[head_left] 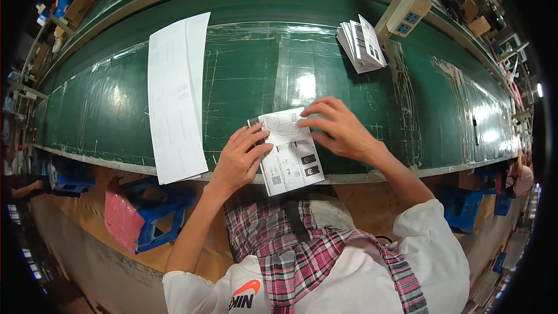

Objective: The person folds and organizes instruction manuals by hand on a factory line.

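Observation:
A printed instruction leaflet with line drawings, small text and a square code lies at the near edge of the green table, its lower part sticking out over the edge. My left hand grips its left side, fingertips resting on the paper. At the upper right corner is my right hand, fingers curved and apart, their tips at or just over the leaflet; nothing is visibly pinched in them. Long white sheets lie on the left of the table, slightly fanned. A stack of folded leaflets sits at the back right.
The green table has worn clear tape across it. A post with a power socket box rises behind the folded stack. Below the table edge are blue stools, one with a pink cover. Other people are partly visible at both sides.

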The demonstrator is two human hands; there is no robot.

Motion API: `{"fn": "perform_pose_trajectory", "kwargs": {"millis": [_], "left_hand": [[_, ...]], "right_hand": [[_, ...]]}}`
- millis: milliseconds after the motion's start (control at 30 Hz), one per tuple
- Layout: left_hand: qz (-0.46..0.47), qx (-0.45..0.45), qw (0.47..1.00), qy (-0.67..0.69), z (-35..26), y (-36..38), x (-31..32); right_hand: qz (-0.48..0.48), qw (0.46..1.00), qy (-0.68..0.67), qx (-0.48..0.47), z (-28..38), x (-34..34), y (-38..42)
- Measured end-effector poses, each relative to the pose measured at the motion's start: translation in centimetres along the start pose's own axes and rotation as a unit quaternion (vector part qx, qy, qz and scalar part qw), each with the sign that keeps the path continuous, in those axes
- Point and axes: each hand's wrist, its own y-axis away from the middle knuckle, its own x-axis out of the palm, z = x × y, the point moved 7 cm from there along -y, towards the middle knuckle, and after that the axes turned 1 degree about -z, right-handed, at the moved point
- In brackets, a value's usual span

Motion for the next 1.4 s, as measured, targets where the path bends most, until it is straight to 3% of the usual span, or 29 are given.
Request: {"fn": "perform_pose_trajectory", "kwargs": {"millis": [433, 533, 700, 900, 1000, 1400], "left_hand": [[-0.009, -0.025, 0.999, 0.022, -0.3, 0.0, -0.3], [-0.055, -0.084, 0.992, 0.082, 0.5, 0.1, -1.0], [-0.145, -0.09, 0.985, 0.033, 1.4, 0.6, -2.4], [-0.054, -0.021, 0.998, -0.019, -0.1, 0.1, -1.2], [-0.039, -0.052, 0.997, -0.031, 0.4, -0.1, -0.7], [-0.045, -0.055, 0.993, -0.093, 0.1, 0.2, -0.8]], "right_hand": [[0.03, 0.999, 0.016, -0.01, -1.5, 4.3, -0.1], [0.055, 0.998, 0.013, 0.005, -1.5, 4.6, -0.5], [0.061, 0.998, 0.016, -0.001, -1.2, 4.4, -0.9], [0.05, 0.998, 0.032, -0.007, -0.9, 4.4, -1.0], [0.047, 0.999, 0.008, 0.0, -1.1, 4.4, -1.2], [0.019, 1.0, 0.005, -0.005, -1.4, 4.3, -1.8]]}}
